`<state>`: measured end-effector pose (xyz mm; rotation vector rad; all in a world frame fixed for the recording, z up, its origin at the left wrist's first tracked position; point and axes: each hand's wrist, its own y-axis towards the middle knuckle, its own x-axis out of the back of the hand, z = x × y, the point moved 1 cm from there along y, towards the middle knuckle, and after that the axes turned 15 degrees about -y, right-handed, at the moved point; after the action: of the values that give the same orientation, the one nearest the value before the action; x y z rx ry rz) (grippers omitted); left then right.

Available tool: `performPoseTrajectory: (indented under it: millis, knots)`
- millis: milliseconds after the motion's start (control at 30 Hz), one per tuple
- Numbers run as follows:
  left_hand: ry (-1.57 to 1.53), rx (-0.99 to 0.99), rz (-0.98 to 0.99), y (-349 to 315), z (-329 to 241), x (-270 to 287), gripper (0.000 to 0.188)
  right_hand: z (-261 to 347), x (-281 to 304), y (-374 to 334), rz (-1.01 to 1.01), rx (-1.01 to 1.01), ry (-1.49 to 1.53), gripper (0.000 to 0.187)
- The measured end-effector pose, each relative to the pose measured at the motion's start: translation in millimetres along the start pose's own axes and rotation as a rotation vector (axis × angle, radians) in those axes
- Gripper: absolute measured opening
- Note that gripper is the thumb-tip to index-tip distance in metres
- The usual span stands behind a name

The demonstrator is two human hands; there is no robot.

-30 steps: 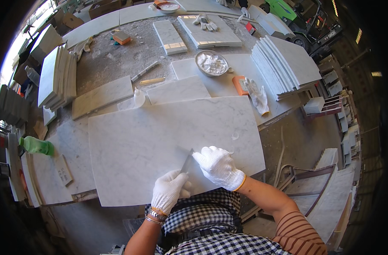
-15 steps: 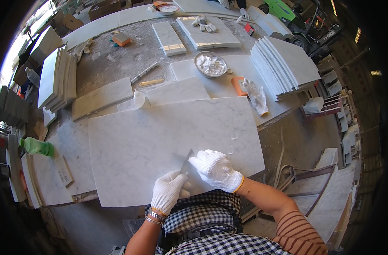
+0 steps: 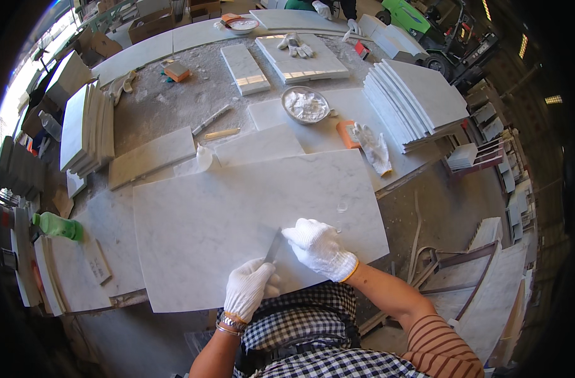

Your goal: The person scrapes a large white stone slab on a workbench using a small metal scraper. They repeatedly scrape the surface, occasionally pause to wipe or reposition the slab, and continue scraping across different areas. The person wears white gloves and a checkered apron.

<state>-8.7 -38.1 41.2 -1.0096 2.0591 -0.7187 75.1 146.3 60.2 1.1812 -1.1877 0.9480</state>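
A large white marble slab [image 3: 256,201] with grey veins lies flat in front of me. Over its near edge, my left hand [image 3: 248,286] in a white knit glove is closed around a thin flat metal blade [image 3: 274,246], which points up and away from me. My right hand [image 3: 320,247], gloved the same way, is closed just right of the blade's tip. Its fingertips are curled out of sight, so what they pinch, if anything, is hidden. Small clear wet-looking spots [image 3: 342,206] mark the slab beyond the right hand.
Behind the slab sit a bowl of white material [image 3: 307,104], an orange block [image 3: 348,135] and a loose glove [image 3: 373,150]. Stacked slabs stand at right [image 3: 419,101] and left [image 3: 86,129]. A green bottle [image 3: 59,226] lies at left. Another person's gloved hands [image 3: 323,9] show far off.
The blade has turned slightly in my left hand and looks darker now. My right hand has shifted a little toward me. The whole view has tilted slightly.
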Motion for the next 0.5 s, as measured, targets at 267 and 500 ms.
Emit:
performPoseTrajectory:
  millis: [267,500]
  knots:
    - [-0.096,-0.034,0.069,-7,4,3,0.038,-25,-16,-3,0.249,-0.517,1.312,0.020]
    - [-0.761,0.403,0.348,1,12,18,0.038,-13,-17,-5,0.300,-0.655,1.371,0.022]
